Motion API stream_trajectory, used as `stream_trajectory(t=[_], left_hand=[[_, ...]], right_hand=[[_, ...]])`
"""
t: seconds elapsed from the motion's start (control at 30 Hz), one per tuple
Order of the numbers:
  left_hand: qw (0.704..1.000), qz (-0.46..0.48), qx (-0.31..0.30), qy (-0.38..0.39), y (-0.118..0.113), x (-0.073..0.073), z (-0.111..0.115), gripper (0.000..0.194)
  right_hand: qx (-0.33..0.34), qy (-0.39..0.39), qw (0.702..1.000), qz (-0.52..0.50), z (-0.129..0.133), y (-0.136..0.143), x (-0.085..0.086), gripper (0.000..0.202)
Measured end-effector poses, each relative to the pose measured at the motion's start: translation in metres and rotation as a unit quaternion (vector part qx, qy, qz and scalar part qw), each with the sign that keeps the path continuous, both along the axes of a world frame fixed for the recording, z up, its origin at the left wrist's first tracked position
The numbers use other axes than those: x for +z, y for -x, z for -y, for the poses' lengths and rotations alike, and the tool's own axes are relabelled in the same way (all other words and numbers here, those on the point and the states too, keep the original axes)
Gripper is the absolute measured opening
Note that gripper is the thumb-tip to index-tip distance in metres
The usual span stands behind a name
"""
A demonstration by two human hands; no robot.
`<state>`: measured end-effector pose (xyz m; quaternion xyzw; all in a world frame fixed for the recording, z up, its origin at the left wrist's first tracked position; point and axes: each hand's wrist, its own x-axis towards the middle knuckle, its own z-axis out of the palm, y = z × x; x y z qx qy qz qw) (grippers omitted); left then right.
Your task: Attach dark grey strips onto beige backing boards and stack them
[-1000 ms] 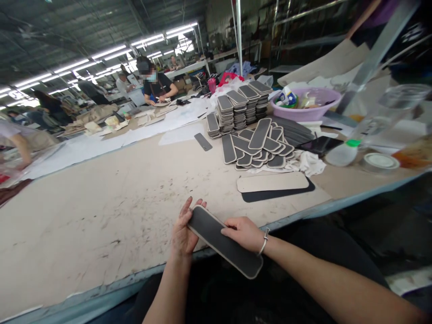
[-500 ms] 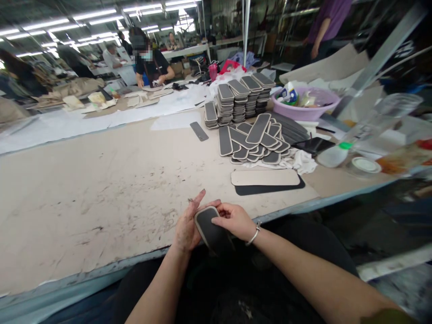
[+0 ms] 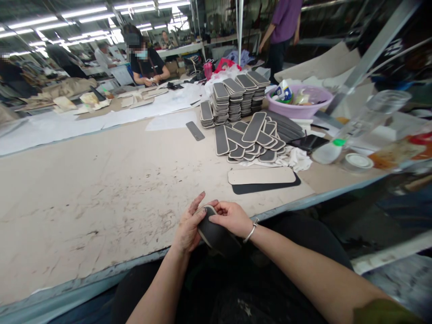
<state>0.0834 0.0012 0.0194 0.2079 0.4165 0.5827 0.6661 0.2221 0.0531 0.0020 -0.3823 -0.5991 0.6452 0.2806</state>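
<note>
Between my hands, at the table's front edge, is a dark grey panel with a pale border (image 3: 216,231). My left hand (image 3: 189,227) grips its left edge, thumb on the dark face and the other fingers behind. On the upper right part, my right hand (image 3: 232,219) pinches the panel with thumb on top and fingers curled beneath. The panel's lower end bends down and fades into the dark clothing below. Just beyond, a long beige strip (image 3: 259,176) lies over a black strip (image 3: 270,188) on the table.
Behind the strips lies a loose heap of similar panels (image 3: 254,128), with neat stacks (image 3: 221,103) farther back. A single grey piece (image 3: 195,131) lies left of them. To the right stand a purple basin (image 3: 299,108) and a clear bottle (image 3: 327,153). A co-worker (image 3: 148,63) sits across the table.
My left thumb has come down onto the panel's dark face; before, it was raised off it. The panel bends more now. The person in purple at the back has moved left in view.
</note>
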Motion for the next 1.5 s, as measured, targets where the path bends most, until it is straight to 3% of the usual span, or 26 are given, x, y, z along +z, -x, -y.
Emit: stream_trajectory(t=[0.3,0.37,0.47,0.6,0.7,0.8,0.97,1.03,1.3,1.5], left_hand=[[0.999,0.037,0.009,0.026,0.002,-0.002,-0.003,0.061],[0.999,0.041,0.013,0.011,0.005,-0.002,-0.003,0.058],[0.998,0.037,0.041,-0.019,0.017,0.001,-0.006,0.053],[0.989,0.031,0.136,-0.040,0.042,0.006,-0.009,0.042],[0.974,0.042,0.220,-0.021,0.057,0.008,-0.010,0.033],[0.961,0.087,0.262,-0.004,0.052,0.005,-0.009,0.024],[0.976,0.110,0.167,0.085,0.018,-0.003,-0.011,0.023],[0.974,0.105,0.165,0.111,0.014,-0.006,-0.013,0.023],[0.945,0.121,0.291,0.084,0.053,-0.004,-0.017,0.023],[0.933,0.028,0.355,0.045,0.065,0.003,-0.018,0.014]], right_hand=[[-0.003,-0.020,0.999,0.025,-0.001,0.000,-0.001,0.023],[0.033,-0.024,0.999,0.025,0.001,-0.002,-0.002,0.029],[0.139,-0.010,0.990,0.027,0.003,-0.006,-0.004,0.038],[0.228,0.021,0.970,0.085,0.002,-0.012,-0.005,0.039],[0.225,0.014,0.968,0.109,0.000,-0.013,-0.003,0.036],[0.202,0.010,0.974,0.104,0.001,-0.010,-0.003,0.035],[0.147,0.047,0.984,0.087,0.003,-0.006,-0.008,0.033],[0.153,0.050,0.983,0.084,0.002,-0.007,-0.010,0.031],[0.231,0.110,0.966,0.036,0.005,-0.008,-0.008,0.029],[0.228,0.091,0.968,0.043,0.007,-0.013,0.000,0.024]])
